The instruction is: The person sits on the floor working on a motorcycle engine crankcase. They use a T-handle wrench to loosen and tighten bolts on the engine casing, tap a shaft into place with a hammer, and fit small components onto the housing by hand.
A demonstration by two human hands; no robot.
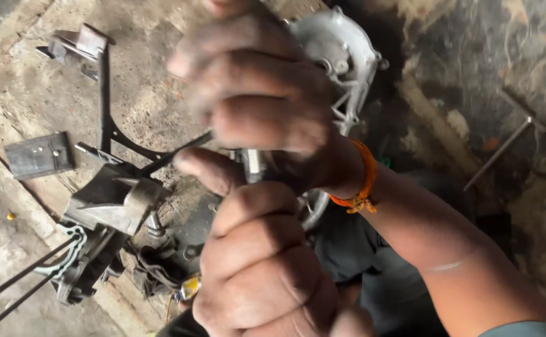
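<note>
Right hand (266, 106) clenched over grey metal casing (341, 56), held up above dirt floor (23, 249); left hand (260, 262) fisted around shaft (252, 163) beneath. Greasy grip likely to slip, dropping casing onto vise (113, 200) below.

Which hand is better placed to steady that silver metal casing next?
Probably right: the right hand, orange band at its wrist, curls against the silver casing; the left hand is clenched lower, away from it.
</note>
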